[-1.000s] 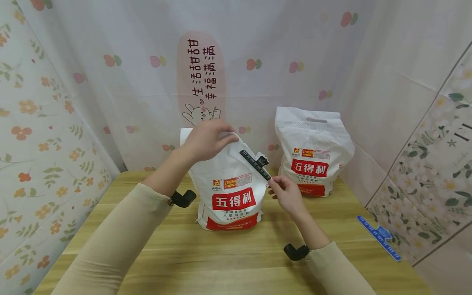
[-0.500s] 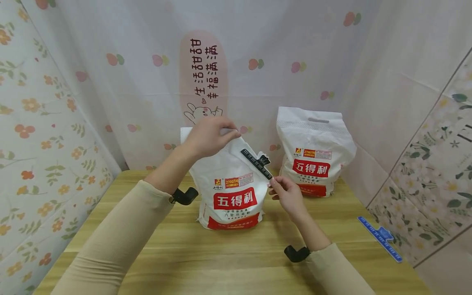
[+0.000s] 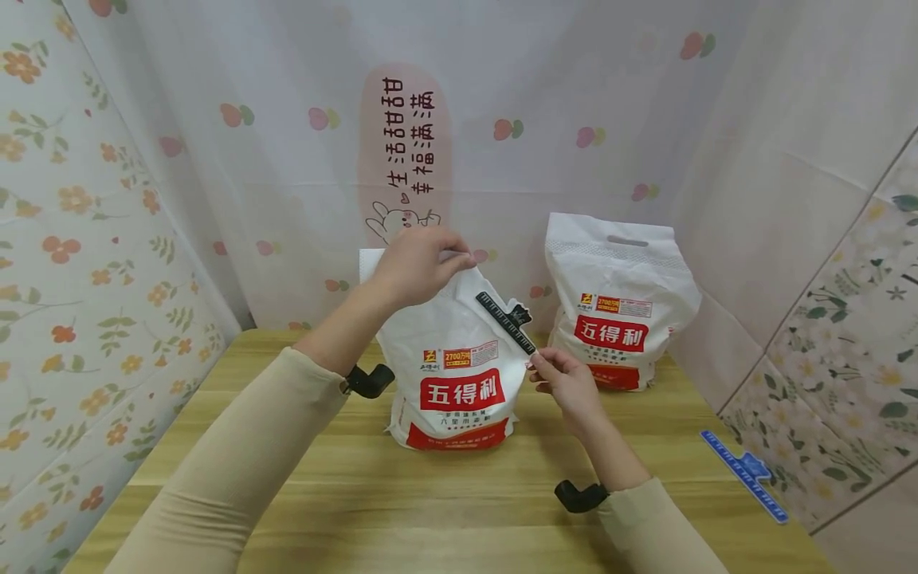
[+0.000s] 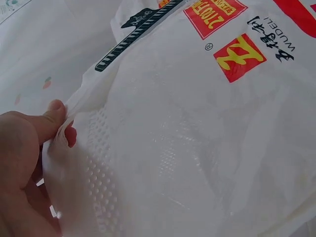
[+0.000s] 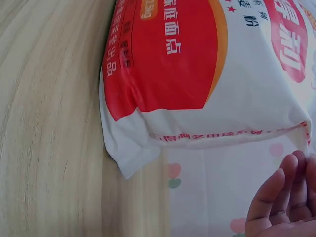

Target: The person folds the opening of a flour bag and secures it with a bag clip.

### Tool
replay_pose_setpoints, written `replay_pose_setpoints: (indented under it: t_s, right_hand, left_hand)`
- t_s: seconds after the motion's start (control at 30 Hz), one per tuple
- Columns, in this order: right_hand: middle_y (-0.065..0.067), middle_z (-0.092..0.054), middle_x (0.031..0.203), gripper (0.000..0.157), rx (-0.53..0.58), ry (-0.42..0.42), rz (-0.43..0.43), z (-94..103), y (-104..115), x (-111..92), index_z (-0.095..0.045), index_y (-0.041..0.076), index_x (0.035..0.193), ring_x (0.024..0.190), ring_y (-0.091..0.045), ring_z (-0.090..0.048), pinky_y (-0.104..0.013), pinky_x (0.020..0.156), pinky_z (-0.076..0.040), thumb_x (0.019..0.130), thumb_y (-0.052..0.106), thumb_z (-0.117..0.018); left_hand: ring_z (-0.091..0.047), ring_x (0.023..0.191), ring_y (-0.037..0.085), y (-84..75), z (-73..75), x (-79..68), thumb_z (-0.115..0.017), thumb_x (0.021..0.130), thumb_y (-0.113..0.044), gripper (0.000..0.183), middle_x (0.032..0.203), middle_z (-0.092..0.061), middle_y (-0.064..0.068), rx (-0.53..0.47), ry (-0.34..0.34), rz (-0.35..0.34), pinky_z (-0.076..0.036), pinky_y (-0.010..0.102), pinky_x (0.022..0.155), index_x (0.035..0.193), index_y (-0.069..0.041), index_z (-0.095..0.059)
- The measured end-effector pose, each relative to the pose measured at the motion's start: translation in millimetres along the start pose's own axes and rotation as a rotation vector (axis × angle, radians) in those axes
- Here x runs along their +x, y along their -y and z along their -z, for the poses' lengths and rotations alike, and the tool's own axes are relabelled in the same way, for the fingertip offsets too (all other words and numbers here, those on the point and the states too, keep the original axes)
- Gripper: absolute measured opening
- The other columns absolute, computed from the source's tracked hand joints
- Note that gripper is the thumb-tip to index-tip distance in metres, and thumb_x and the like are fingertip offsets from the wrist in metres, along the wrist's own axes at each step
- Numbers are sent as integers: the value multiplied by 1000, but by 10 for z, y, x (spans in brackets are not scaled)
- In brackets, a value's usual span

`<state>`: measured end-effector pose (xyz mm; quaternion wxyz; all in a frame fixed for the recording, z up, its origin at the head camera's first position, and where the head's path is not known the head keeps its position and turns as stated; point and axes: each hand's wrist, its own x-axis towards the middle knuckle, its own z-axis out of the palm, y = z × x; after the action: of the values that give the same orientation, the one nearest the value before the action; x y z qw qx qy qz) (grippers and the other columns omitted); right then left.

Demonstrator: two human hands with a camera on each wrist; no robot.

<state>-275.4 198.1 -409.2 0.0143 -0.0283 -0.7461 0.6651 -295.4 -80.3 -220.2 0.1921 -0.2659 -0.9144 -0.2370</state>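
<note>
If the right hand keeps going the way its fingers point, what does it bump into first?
Most likely the black clip on the near flour bag. The right hand points up at the clip's lower end, very close, though depth is hard to judge.

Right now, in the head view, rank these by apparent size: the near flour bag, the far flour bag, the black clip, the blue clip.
1. Near flour bag and far flour bag: alike, and nearness muddies it.
2. Blue clip and black clip: similar length, unsure.

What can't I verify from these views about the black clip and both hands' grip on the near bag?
- Right hand at the black clip: head view too small to show contact; right wrist view shows only fingertips at the edge.
- Near bag mouth: covered by the left hand.
- Clip's jaw: unresolved in the left wrist view.
</note>
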Motion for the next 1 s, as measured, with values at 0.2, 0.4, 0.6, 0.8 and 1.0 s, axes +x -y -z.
replay_pose_setpoints:
  t_s: [0.2,0.4,0.6,0.8,1.0]
  right_hand:
    - [0,-71,110,27,-20,18,-9,44,-51,-25,-68,6,129,97,-17,-69,-30,89,-61,114,26,-62]
    - [-2,-72,110,30,-31,19,42,35,-39,-57,-68,3,131,96,-18,-70,-28,85,-61,113,27,-62]
    - [-4,-71,111,29,-50,18,60,28,-21,-47,-69,4,129,94,-16,-70,-31,87,-62,114,28,-62]
    - [-6,-72,109,25,-94,21,90,43,-42,-53,-69,4,125,93,-17,-70,-29,83,-60,114,25,-62]
    - [-14,-72,120,31,-122,28,108,76,-43,-42,-69,5,130,98,-20,-72,-26,84,-61,114,30,-61]
  left_hand:
    - [-71,119,26,2,8,-1,-71,108,-38,27,121,-81,4,-16,66,-12,-55,47,108,119,-15,-82]
    - [-68,127,29,177,198,-111,-68,109,-42,36,131,-78,7,-41,137,27,-54,53,113,128,-14,-79]
    - [-70,105,28,286,256,-166,-71,108,-36,26,112,-80,9,-53,55,21,-58,48,99,112,-12,-81]
    - [-69,105,29,250,209,-183,-73,107,-38,28,114,-81,10,-39,3,62,-59,48,94,115,-12,-82]
    - [-65,126,33,437,271,-386,-75,105,-38,35,128,-74,14,-194,-117,178,-54,57,109,127,-10,-77]
